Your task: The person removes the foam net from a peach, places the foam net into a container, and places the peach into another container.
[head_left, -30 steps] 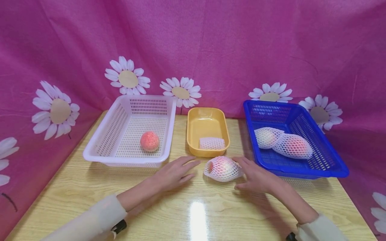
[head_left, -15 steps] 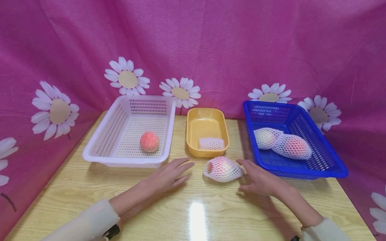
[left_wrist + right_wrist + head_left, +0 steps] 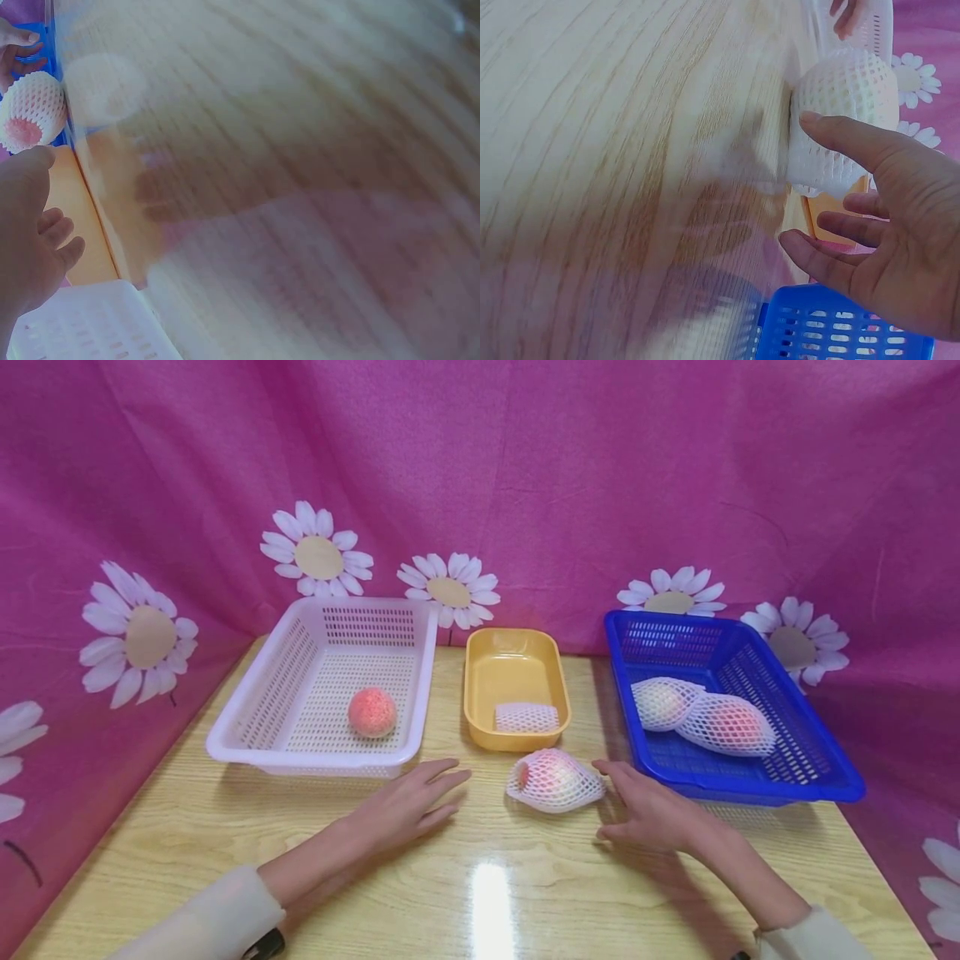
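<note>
A peach in a white foam net sleeve (image 3: 557, 781) lies on its side on the wooden table, its reddish end facing left. My right hand (image 3: 651, 810) is just right of it, fingers spread and apart from the net; the right wrist view shows the thumb (image 3: 847, 139) in front of the net sleeve. To the left, my left hand (image 3: 405, 806) hovers low over the table with relaxed fingers and holds nothing. A bare pinkish peach (image 3: 372, 712) sits in the white basket (image 3: 315, 758). Two net-wrapped peaches (image 3: 726, 725) lie in the blue basket (image 3: 750, 783).
Between the baskets stands a yellow tray (image 3: 517, 742) with one folded foam net (image 3: 527, 717) in it. Behind everything hangs a magenta cloth (image 3: 540, 485) printed with daisies. Light glares off the table (image 3: 555, 885) near the front.
Both hands have drawn away from the netted peach, the left hand farther to the left and the right hand slightly to the right. The peach stays in place.
</note>
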`<move>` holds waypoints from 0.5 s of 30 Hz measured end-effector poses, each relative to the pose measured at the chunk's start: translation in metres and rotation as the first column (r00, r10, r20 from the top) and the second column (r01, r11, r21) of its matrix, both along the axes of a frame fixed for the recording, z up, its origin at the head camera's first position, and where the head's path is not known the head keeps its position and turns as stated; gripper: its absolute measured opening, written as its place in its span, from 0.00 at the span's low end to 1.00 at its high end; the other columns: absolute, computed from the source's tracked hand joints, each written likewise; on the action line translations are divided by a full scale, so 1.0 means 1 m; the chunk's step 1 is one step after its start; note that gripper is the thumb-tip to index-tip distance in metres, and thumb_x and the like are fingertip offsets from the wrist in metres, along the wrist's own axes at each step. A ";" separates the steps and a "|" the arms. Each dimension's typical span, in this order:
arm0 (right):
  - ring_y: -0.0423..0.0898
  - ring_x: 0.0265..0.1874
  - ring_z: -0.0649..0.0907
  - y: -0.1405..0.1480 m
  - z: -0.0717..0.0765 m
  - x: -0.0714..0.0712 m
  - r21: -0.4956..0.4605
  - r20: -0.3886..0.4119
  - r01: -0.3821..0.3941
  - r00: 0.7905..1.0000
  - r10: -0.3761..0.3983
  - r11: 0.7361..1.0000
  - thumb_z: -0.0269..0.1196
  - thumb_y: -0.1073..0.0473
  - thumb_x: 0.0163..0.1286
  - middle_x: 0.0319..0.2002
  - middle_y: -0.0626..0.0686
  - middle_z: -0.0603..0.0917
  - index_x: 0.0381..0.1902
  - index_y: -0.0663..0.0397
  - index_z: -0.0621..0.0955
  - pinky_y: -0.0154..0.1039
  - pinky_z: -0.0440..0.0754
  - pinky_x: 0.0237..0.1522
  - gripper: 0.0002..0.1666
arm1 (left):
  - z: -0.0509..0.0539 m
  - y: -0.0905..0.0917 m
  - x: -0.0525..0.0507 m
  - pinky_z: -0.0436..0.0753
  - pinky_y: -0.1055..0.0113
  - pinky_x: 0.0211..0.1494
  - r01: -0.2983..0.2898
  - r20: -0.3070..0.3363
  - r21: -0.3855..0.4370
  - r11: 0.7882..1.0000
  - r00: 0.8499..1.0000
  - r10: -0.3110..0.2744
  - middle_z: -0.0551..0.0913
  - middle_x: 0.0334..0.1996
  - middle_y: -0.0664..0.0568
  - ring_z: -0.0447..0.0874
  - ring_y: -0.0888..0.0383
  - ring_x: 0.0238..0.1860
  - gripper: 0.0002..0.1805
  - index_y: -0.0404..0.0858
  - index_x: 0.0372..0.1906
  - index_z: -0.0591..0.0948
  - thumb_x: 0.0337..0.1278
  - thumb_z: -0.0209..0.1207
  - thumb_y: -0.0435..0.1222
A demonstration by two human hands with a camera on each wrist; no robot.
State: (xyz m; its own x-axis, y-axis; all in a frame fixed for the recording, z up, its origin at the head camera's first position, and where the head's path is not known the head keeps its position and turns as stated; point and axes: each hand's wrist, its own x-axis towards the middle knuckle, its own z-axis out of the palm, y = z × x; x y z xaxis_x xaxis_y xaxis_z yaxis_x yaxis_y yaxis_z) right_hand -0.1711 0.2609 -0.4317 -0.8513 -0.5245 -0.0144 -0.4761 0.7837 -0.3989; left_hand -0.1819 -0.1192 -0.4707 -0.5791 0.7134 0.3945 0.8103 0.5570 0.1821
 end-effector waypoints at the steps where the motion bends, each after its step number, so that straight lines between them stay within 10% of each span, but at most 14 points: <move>1: 0.65 0.63 0.73 0.001 0.000 0.000 0.000 -0.002 0.002 1.000 -0.002 1.000 0.77 0.55 0.55 0.63 0.70 0.72 0.69 0.69 0.64 0.61 0.71 0.63 0.51 | 0.000 -0.001 0.000 0.75 0.53 0.64 -0.003 0.010 -0.001 1.000 1.000 0.003 0.75 0.62 0.36 0.75 0.44 0.62 0.26 0.36 0.66 0.75 0.67 0.62 0.40; 15: 0.65 0.63 0.73 0.002 -0.002 0.000 -0.019 -0.016 -0.007 1.000 0.007 1.000 0.77 0.56 0.55 0.63 0.70 0.72 0.69 0.68 0.64 0.60 0.71 0.63 0.51 | 0.002 0.003 -0.002 0.75 0.53 0.64 0.011 -0.017 0.018 1.000 1.000 -0.011 0.75 0.62 0.37 0.75 0.45 0.62 0.26 0.36 0.66 0.75 0.67 0.62 0.39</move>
State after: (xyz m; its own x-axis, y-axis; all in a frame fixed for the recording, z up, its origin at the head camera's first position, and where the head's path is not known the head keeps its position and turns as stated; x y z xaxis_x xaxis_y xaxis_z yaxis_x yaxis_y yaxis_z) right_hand -0.1707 0.2629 -0.4334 -0.8477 -0.5304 0.0091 -0.4878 0.7726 -0.4063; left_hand -0.1837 -0.1161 -0.4690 -0.5647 0.7121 0.4172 0.8192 0.5449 0.1789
